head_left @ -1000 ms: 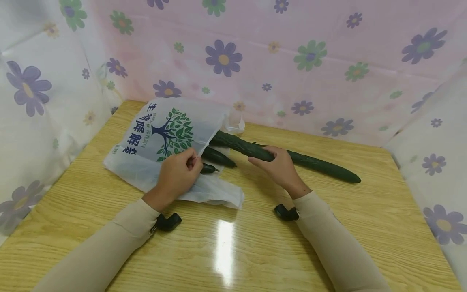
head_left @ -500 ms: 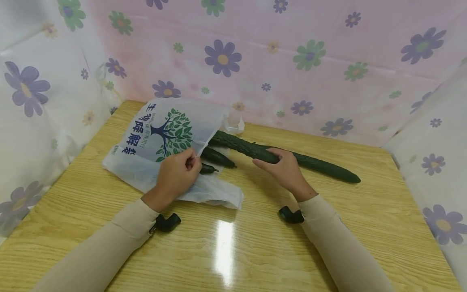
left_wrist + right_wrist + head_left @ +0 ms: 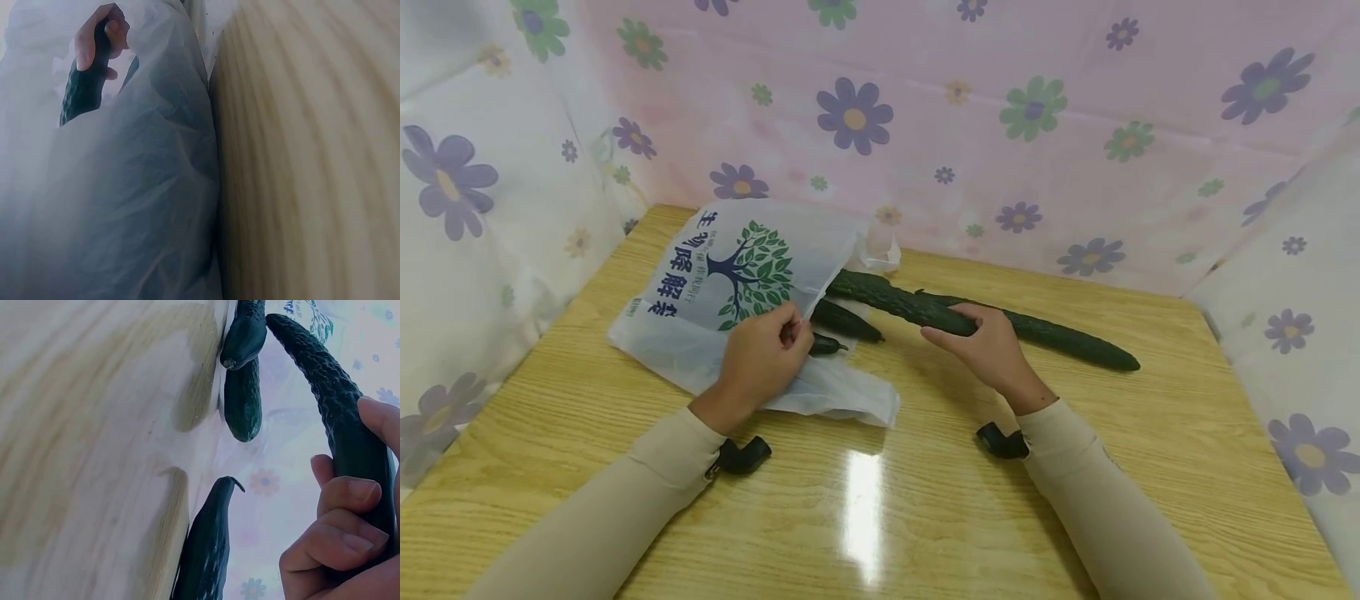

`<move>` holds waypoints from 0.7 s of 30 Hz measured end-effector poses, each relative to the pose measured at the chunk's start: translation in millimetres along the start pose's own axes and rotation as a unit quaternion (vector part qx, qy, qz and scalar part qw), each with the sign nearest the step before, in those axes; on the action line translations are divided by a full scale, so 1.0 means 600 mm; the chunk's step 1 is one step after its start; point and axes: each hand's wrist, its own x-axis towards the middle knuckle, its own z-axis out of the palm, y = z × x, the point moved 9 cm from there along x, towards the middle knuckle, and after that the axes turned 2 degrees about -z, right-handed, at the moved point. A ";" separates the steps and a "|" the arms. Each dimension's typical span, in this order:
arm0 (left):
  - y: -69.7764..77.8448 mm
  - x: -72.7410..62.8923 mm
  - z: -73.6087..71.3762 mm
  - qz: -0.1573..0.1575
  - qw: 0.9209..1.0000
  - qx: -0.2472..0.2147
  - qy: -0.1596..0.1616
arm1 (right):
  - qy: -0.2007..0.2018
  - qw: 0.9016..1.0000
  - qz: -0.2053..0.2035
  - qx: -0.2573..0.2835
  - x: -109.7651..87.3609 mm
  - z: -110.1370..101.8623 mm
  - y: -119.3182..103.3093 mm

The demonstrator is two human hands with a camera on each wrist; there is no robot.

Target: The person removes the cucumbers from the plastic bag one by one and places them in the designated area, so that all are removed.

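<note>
A white plastic bag [image 3: 700,279] printed with a green tree lies at the left of the table. My left hand [image 3: 767,354] pinches the edge of its mouth. My right hand [image 3: 988,354] grips a long dark green cucumber [image 3: 895,302], fingers and thumb curled round its near end. The far end of that cucumber is at the bag's mouth, partly hidden by the plastic. Two other cucumbers poke out of the mouth, an upper one [image 3: 850,322] and a lower one [image 3: 829,345]. In the right wrist view the held cucumber [image 3: 331,406] is raised off the table.
One more cucumber [image 3: 1067,337] lies on the wooden table [image 3: 925,517] behind and right of my right hand. A bag handle [image 3: 883,254] sticks up near the back edge. A flower-printed cloth [image 3: 917,133] hangs behind and at both sides.
Since a second ago my right hand has shifted slightly right on or with the held cucumber. The left hand keeps its pinch on the bag. The head view has tilted slightly.
</note>
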 end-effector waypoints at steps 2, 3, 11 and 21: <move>-0.001 0.000 0.001 0.000 1.000 0.001 0.000 | -0.001 1.000 0.005 0.001 -0.004 -0.001 0.004; -0.002 0.000 0.001 0.000 1.000 0.002 -0.001 | -0.001 1.000 0.006 0.001 -0.006 -0.002 0.005; -0.002 -0.002 0.002 -0.003 1.000 0.004 -0.004 | 0.002 1.000 0.013 -0.005 -0.021 -0.020 0.015; 0.000 -0.001 0.003 0.000 1.000 0.003 -0.004 | 0.008 1.000 0.007 -0.018 -0.039 -0.048 0.028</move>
